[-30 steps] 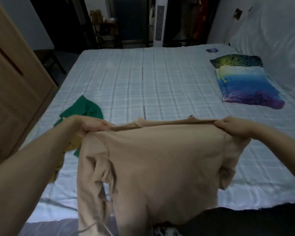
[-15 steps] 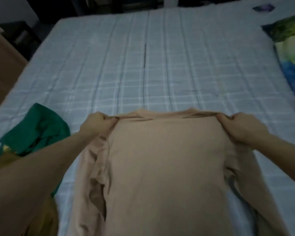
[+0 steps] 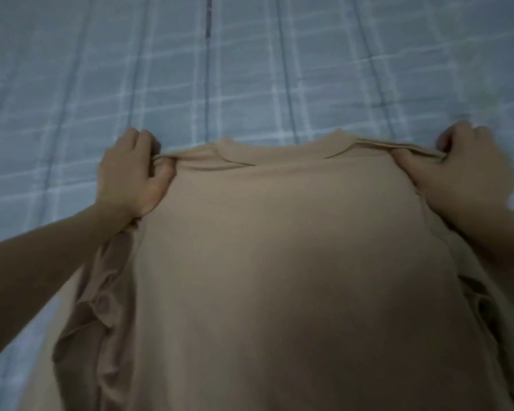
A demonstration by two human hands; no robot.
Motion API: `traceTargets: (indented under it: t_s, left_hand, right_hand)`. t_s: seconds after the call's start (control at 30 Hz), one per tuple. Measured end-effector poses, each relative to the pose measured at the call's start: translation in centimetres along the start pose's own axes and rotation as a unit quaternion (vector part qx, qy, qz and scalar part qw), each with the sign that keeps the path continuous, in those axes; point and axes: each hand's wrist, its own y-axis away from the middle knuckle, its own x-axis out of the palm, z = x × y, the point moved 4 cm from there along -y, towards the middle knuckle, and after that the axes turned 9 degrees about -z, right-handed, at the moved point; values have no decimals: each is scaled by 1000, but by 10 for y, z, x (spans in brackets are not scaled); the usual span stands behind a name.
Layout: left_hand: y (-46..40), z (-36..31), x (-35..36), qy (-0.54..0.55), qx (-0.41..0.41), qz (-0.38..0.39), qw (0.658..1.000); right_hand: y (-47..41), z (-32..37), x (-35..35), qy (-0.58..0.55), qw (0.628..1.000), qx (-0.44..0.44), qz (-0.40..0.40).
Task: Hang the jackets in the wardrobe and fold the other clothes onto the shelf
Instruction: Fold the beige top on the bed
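A beige long-sleeved top [image 3: 285,262] lies spread on the bed, collar pointing away from me. My left hand [image 3: 131,173] pinches its left shoulder and my right hand [image 3: 469,176] pinches its right shoulder, holding the top edge stretched between them. The left sleeve is bunched along the body under my left forearm. The right sleeve lies crumpled under my right forearm. The hem runs out of the bottom of the view.
A light blue checked bedsheet [image 3: 250,69] fills the view beyond and beside the top. Nothing else lies on the visible part of it.
The top has come down from hanging in the air to lying on the bed. My view has tilted down and closer, so the green garment, the pillow and the wardrobe are out of sight.
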Motion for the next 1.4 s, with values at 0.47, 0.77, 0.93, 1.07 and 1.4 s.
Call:
traceTargets:
  t_s: [0.47,0.77,0.93,1.07,1.4]
  left_hand:
    - [38,-173,-53,48,189,128,972]
    - [105,-321,-13,63,150,266,950]
    - [95,-323,-21,8,169,311,935]
    - [76,-336,-27,1,118,371,921]
    - [20,-402,-43,50,99,152,982]
  right_hand:
    - [57,-82,-80,-71,987,32,143]
    - [249,-175,-156,125,933,-122,315]
    - [203,-193,-179,-38,961,-100,253]
    - [104,-240,-236,7,991,-71,116]
    - [-14,-275,-264,294,898,-298,139]
